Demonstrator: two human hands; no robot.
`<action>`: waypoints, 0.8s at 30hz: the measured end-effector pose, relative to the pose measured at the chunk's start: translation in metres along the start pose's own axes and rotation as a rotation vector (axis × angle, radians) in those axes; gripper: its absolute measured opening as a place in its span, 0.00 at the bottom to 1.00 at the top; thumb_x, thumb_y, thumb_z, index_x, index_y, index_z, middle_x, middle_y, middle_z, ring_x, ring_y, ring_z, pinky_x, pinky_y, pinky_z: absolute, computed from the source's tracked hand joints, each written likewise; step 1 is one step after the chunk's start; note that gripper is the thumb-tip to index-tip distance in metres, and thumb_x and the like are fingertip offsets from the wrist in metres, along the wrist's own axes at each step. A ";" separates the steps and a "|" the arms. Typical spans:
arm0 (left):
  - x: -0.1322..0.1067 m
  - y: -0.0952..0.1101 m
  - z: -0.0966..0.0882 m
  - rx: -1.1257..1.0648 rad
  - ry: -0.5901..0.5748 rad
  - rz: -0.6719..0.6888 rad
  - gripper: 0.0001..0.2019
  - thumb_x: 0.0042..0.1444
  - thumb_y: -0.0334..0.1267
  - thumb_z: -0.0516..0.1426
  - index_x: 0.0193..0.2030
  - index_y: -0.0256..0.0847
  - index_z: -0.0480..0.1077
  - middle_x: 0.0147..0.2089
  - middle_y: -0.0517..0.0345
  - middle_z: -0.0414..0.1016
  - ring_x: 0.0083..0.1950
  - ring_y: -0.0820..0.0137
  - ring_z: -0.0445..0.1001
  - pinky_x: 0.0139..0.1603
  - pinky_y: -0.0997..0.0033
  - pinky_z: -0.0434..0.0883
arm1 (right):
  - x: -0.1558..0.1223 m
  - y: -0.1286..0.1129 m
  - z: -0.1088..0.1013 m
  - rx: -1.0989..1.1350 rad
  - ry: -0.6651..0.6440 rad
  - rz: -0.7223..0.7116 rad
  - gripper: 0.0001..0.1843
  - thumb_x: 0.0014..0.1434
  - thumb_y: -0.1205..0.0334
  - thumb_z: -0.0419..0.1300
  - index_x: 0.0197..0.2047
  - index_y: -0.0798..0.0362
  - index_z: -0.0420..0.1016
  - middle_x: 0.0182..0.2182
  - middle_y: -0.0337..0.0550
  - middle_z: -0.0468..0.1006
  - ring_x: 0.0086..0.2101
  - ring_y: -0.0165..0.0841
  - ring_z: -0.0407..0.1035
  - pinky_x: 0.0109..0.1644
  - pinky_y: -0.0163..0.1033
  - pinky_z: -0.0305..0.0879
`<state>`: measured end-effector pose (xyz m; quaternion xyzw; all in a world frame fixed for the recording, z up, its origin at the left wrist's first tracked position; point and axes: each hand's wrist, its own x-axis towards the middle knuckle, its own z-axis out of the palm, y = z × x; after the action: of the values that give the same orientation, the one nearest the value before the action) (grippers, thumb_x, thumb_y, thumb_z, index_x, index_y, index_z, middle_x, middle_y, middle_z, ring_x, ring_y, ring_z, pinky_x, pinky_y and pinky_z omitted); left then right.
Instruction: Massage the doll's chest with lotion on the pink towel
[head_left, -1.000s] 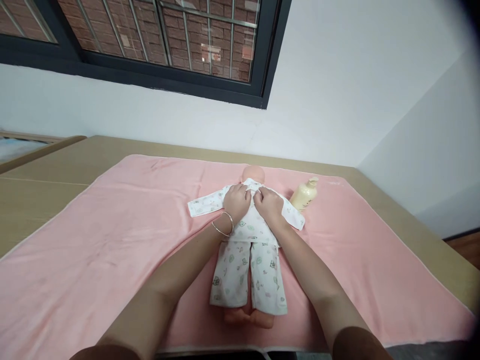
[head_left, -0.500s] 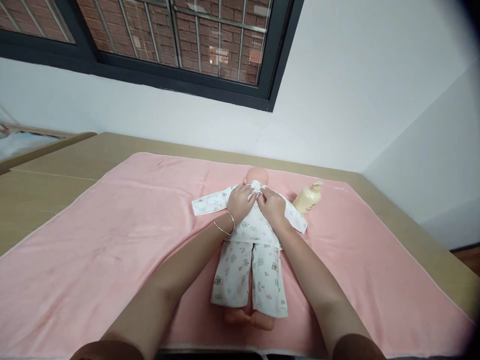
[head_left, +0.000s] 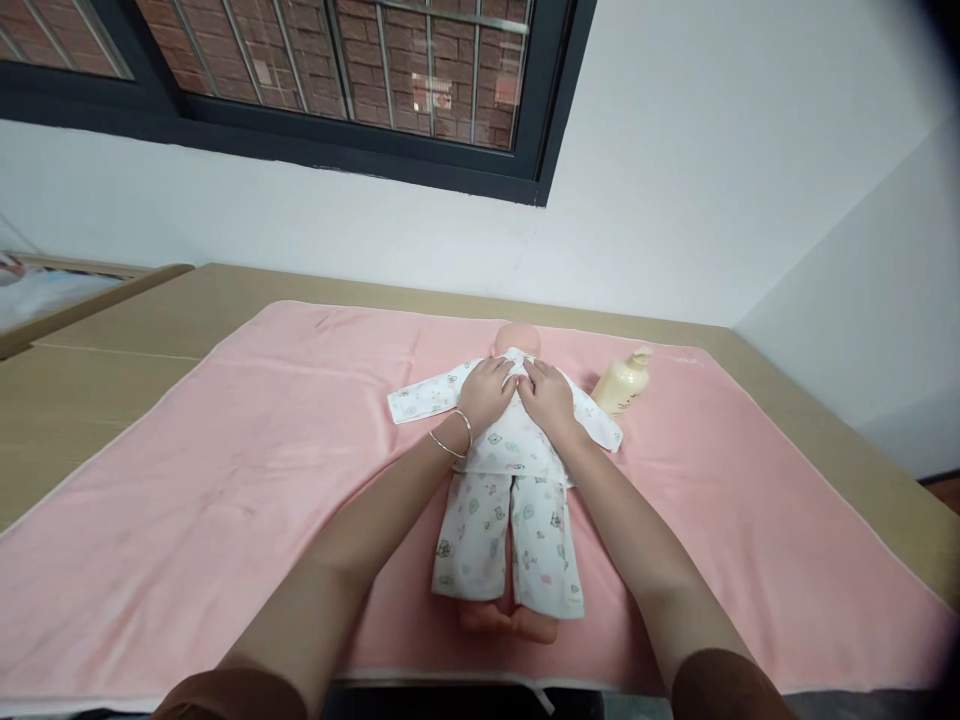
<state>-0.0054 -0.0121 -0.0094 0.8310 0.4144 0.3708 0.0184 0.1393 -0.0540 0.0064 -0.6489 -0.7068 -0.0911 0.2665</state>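
Observation:
A baby doll (head_left: 517,340) lies stretched out in a white printed shirt (head_left: 516,448) and matching trousers (head_left: 472,540), its feet showing below the hems. My left hand (head_left: 487,388), with a thin bangle at the wrist, rests on the left side of the doll's upper chest, fingers extended towards the collar. Mirroring it, my right hand (head_left: 546,398) lies on the right side of the chest. Both hands are open and laid on the fabric, thumbs close together near the middle. The shirt's sleeves spread out to either side.
A pale yellow pump bottle (head_left: 624,383) lies tilted by the doll's right-hand sleeve. Under everything is a pink blanket (head_left: 262,450) on a wooden table (head_left: 97,380). Behind stand a white wall (head_left: 660,180) and a dark-framed barred window (head_left: 360,150).
My fingers, bent together near the collar before, now lie flatter on the chest. The view has shifted slightly; the doll and bottle stay in place.

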 end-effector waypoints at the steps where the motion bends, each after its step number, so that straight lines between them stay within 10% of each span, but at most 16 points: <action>1: -0.001 0.002 -0.001 0.017 0.006 -0.003 0.15 0.67 0.38 0.51 0.55 0.39 0.74 0.58 0.47 0.78 0.61 0.59 0.73 0.66 0.55 0.68 | -0.002 -0.002 -0.002 -0.012 0.015 0.014 0.22 0.68 0.60 0.48 0.58 0.56 0.76 0.54 0.55 0.79 0.54 0.43 0.71 0.59 0.43 0.61; 6: -0.006 0.013 -0.002 0.048 0.047 -0.119 0.14 0.67 0.40 0.52 0.47 0.39 0.77 0.54 0.45 0.79 0.58 0.56 0.75 0.62 0.53 0.71 | -0.010 -0.012 -0.009 -0.064 0.048 0.098 0.18 0.68 0.59 0.49 0.44 0.51 0.81 0.41 0.47 0.83 0.42 0.39 0.75 0.45 0.39 0.62; 16: 0.001 -0.008 0.001 -0.025 -0.073 -0.004 0.20 0.68 0.41 0.50 0.63 0.39 0.67 0.66 0.48 0.71 0.68 0.58 0.66 0.72 0.51 0.61 | 0.003 0.005 0.003 0.017 -0.070 0.032 0.27 0.71 0.57 0.46 0.67 0.57 0.66 0.65 0.56 0.68 0.65 0.47 0.60 0.68 0.52 0.52; 24: -0.012 0.005 -0.003 -0.001 0.108 -0.106 0.14 0.67 0.40 0.52 0.49 0.41 0.77 0.49 0.48 0.78 0.54 0.60 0.74 0.59 0.60 0.72 | -0.010 -0.008 -0.003 0.061 0.108 0.153 0.19 0.67 0.56 0.51 0.49 0.52 0.80 0.45 0.48 0.84 0.47 0.40 0.76 0.54 0.40 0.64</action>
<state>-0.0087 -0.0242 -0.0123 0.7868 0.4578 0.4136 0.0163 0.1329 -0.0653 0.0055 -0.6868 -0.6421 -0.0839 0.3301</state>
